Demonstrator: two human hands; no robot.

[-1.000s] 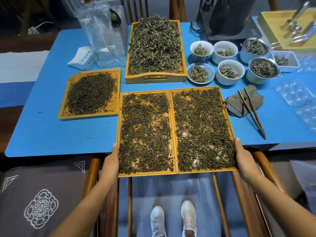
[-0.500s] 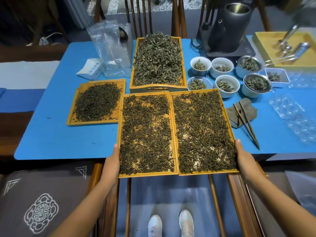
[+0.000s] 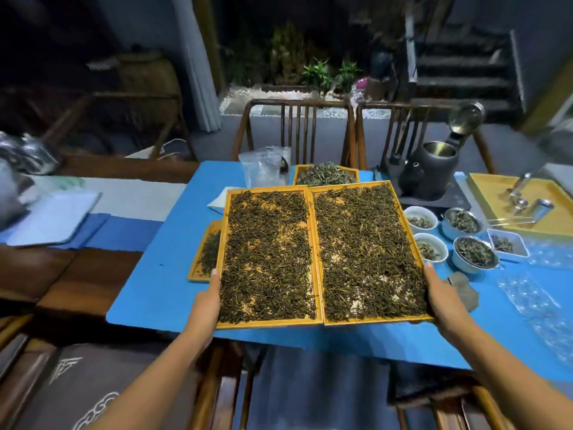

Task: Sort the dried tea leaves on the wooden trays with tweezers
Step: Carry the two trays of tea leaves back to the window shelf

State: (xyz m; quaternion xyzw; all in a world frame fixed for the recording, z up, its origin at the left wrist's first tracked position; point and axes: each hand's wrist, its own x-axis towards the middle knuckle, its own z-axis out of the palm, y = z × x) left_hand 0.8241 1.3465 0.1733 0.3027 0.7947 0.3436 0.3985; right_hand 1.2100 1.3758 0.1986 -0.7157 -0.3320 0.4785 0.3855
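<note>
Two flat wooden trays lie side by side, both covered with dark dried tea leaves. They are raised above the blue table and tilted toward me. My left hand holds the left tray at its outer near edge, thumb along the rim. My right hand holds the right tray the same way. The fingers of both hands are hidden under the trays. No tweezers are in view; a grey cloth shows beside my right hand.
Partly under the raised trays lies a smaller tea tray, and a deeper one stands at the back. Several white bowls of leaves, a black kettle and a yellow tray of utensils stand right. Plastic bags and chairs sit behind.
Both hands have lifted the two trays off the table and up toward me, now covering the small tray and the tweezers. My view has tipped upward into the room.
</note>
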